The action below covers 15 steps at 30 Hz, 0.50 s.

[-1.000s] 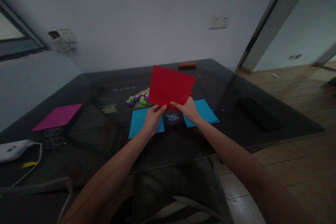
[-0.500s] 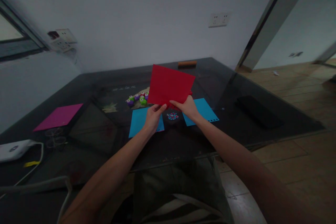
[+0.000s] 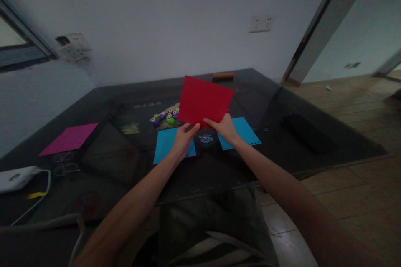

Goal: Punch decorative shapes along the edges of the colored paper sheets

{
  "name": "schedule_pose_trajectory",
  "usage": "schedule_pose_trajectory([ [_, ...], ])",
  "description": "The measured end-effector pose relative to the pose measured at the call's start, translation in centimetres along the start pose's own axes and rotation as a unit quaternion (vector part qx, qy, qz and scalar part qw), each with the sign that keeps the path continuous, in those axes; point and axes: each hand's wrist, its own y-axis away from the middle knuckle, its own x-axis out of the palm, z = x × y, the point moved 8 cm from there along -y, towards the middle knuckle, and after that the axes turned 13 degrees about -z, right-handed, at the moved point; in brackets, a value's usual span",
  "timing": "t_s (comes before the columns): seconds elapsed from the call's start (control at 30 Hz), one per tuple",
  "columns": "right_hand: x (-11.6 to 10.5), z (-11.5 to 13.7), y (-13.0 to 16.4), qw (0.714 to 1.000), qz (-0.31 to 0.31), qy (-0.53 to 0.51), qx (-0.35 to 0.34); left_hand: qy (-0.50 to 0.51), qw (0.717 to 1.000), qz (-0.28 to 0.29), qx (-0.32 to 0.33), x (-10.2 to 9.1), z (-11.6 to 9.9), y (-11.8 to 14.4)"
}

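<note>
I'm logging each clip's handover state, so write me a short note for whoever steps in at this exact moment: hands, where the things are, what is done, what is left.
Left hand: pinches the lower edge of the red sheet.
Right hand: grips the same edge, with something small and red under the fingers.
The sheet is held up above the table.
On the table: two blue sheets, a small pile of punched bits between them, craft punches behind.
Done: blue sheets show punched edges.
Left: no holes visible in the red sheet.
</note>
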Motion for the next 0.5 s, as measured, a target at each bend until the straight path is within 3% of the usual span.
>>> schedule_pose_trajectory([
  [0.5,-0.83,0.54,-0.34,1.0,-0.017,-0.017,0.021,-0.085,0.996,-0.015,0.023,-0.58,0.3,-0.41],
])
